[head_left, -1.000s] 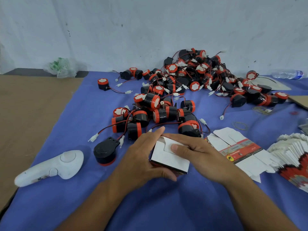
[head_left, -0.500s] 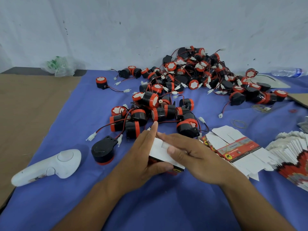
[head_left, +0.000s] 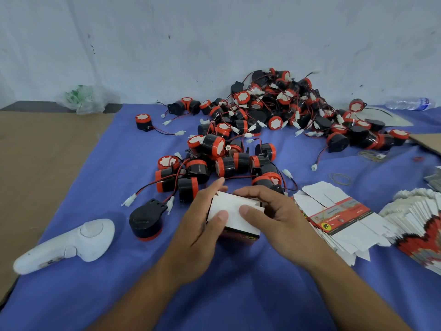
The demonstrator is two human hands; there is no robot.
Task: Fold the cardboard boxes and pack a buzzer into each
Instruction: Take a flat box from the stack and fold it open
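Observation:
A small cardboard box, white on top with a red and black side, sits on the blue cloth between my hands. My left hand grips its left side, thumb lying on the white top. My right hand grips the right side, fingers curled over the far edge and thumb pressing the top flap. A large pile of black and red buzzers with red and black wires spreads behind the box. One buzzer stands alone to the left. Flat unfolded boxes lie in a stack at my right.
A white handheld controller lies at the front left on the blue cloth. More flat boxes fan out at the right edge. Rubber bands, a plastic bottle and a crumpled bag lie near the wall.
The box has been turned so that its white top faces up. My right hand slid from across the flap to the box's right side, and both thumbs came onto the top.

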